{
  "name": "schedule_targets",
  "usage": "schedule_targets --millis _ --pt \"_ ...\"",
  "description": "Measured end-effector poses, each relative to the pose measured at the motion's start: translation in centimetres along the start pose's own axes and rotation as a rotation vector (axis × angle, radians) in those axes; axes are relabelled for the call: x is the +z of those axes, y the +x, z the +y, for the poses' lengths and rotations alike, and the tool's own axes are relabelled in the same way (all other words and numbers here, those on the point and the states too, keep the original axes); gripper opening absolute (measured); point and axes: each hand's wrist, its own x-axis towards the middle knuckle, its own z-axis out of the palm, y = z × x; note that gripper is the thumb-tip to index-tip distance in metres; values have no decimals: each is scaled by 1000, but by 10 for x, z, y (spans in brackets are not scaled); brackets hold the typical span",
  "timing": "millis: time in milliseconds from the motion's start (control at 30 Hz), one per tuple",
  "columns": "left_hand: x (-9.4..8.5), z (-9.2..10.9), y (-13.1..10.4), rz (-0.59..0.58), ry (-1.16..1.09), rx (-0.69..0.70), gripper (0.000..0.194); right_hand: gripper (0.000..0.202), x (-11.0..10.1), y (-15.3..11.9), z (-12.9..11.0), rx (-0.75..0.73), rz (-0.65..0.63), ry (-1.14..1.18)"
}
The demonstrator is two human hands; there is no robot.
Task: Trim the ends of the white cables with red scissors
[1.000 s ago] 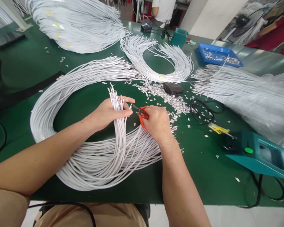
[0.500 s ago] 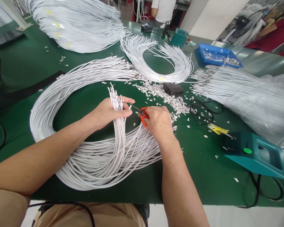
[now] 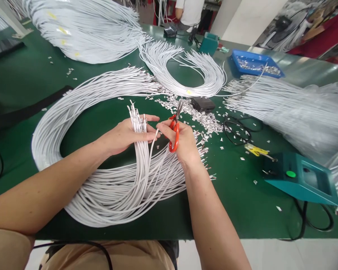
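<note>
My left hand (image 3: 125, 134) is closed around a bundle of white cables (image 3: 141, 157), whose stripped ends stick up above the thumb. Between my two hands a single cable end (image 3: 155, 135) bends away from the bundle, at the fingertips of both. My right hand (image 3: 183, 140) holds orange-handled scissors (image 3: 174, 137) in its palm, blades pointing up and away. Its thumb and forefinger meet at that single cable end. Under both hands lies a large coil of white cables (image 3: 107, 195), its loose ends to the right below my right wrist.
Cut scraps (image 3: 205, 122) litter the green table (image 3: 231, 210) around a small black box (image 3: 202, 104). To the right are a teal device (image 3: 301, 176), a yellow-handled tool (image 3: 256, 150) and bagged cables (image 3: 304, 108). Farther back stand a blue tray (image 3: 256, 63), another cable coil (image 3: 186, 90) and a person (image 3: 190, 15).
The scissors' blades have swung from pointing left at the cable end to pointing upward. My right fingertips have moved left onto the single cable. My left hand still grips the bundle.
</note>
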Motion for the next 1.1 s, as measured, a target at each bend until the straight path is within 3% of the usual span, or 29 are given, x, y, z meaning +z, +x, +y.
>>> schedule_targets --millis 100,167,233,367,533,700,800,1033,1100 --pt "1 5 -3 20 -71 -77 53 15 -11 0 3 -28 192 -457" --pt "3 7 -5 53 -93 -101 51 14 -16 0 5 -130 317 -794" --pt "4 8 -5 68 -111 -116 53 13 -14 0 6 -248 390 -891" --pt "6 5 -2 35 -161 -110 59 13 -1 -3 1 -243 295 -467" --pt "13 4 0 -169 -136 -60 57 16 9 -2 -1 -72 148 -114" --pt "20 6 -4 -71 -169 -90 65 19 5 0 0 74 -40 155" --pt "14 7 -5 -74 -142 -102 60 16 -1 1 1 80 -124 215" --pt "2 -1 0 47 -42 -39 26 15 -1 2 7 12 -37 144" --pt "4 -4 1 67 -54 5 27 16 2 1 6 -32 -47 126"
